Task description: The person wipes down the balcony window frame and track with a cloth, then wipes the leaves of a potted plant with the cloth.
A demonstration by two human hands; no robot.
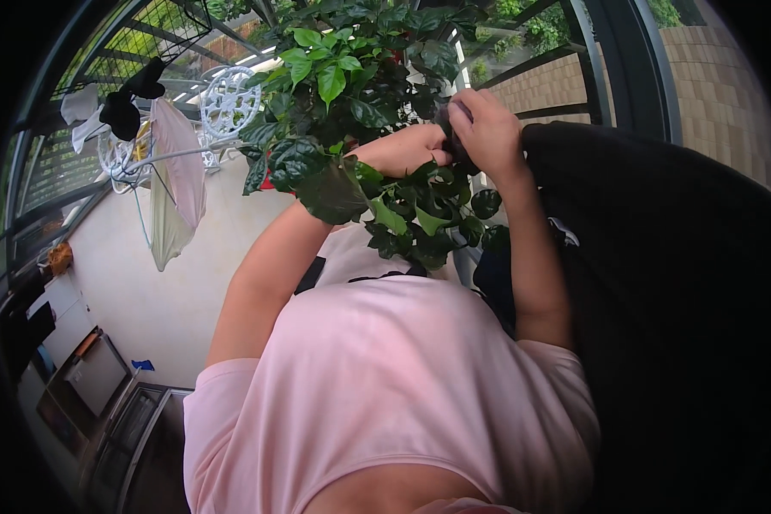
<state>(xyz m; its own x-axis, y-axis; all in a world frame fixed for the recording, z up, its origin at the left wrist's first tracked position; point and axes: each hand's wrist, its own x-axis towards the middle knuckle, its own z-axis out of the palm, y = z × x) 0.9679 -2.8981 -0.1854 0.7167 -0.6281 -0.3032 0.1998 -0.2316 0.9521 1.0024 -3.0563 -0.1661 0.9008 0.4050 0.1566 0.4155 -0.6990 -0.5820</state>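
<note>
Both of my hands meet among the leaves of a large green potted-type plant (pixel 334 83). My left hand (pixel 411 149) reaches through the foliage, its fingers closed on a dark cloth-like item (pixel 457 138). From the right, my right hand (pixel 485 128) grips the same dark item with bent fingers. What the item is, I cannot tell. Glossy leaves (pixel 417 212) hang below my hands and over my left forearm. Close by on the right, a large black garment or cloth (pixel 655 276) fills the view beside my right arm.
Pink and pale green cloths (pixel 178 173) hang at the left, near black socks (pixel 122 115) and white ones. A white ornate metal rack (pixel 230 103) stands behind them. Dark-framed windows (pixel 607 70) run around the plant. A cabinet (pixel 96 372) is at the lower left.
</note>
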